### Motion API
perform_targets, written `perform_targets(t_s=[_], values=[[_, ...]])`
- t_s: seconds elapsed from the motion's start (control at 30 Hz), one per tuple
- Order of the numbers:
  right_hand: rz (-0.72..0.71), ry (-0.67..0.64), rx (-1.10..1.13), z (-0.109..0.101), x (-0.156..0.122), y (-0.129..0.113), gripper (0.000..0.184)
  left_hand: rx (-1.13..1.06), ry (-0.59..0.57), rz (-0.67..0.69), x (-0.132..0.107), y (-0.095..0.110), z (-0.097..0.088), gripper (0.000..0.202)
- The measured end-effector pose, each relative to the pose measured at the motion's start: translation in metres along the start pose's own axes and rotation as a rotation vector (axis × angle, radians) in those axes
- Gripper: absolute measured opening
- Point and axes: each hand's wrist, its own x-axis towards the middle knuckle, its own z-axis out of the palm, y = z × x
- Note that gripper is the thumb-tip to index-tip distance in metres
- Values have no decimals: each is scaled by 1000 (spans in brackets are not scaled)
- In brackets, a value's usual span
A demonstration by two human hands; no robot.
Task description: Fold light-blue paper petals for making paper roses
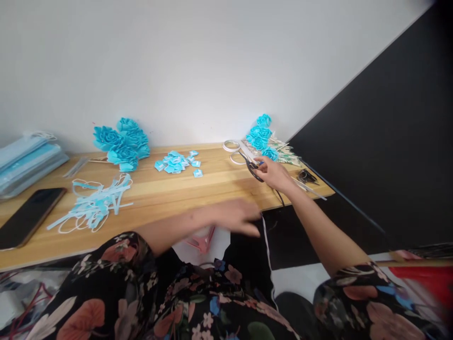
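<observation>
My right hand [274,174] reaches over the right part of the wooden table, its fingers closed on a pair of black-handled scissors [254,171]. A small patch of dark blue shows by the fingertips; I cannot make out what it is. My left hand [237,216] is smeared by motion in front of the table's near edge, above my lap, with the thumb apart from the blurred fingers. Beyond the scissors lie two white rolls of tape [231,146] and several blue paper-like flowers [260,137] on a pile of wrapped sticks [288,153].
Folded blue pieces [173,162] lie mid-table. Further left are more blue flowers [123,141], cut strips with white loops [97,205], a phone [30,215] and stacked blue masks [28,163]. A dark tangled item [307,176] sits near the right edge. A white wall [198,71] rises behind.
</observation>
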Motion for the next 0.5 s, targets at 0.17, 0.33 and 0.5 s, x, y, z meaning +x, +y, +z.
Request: perform_targets(t_s=[0.17,0.33,0.5], values=[[-133,-38,-123,11,-3,-7,45,-121,-23,389,14,76,7,30],[-261,-65,-431,48,-7,-10,38,-104,111,78,-26,49,-8,26],[-401,-57,-348,65,10,-37,33,-176,227,-60,-68,37,-7,21]])
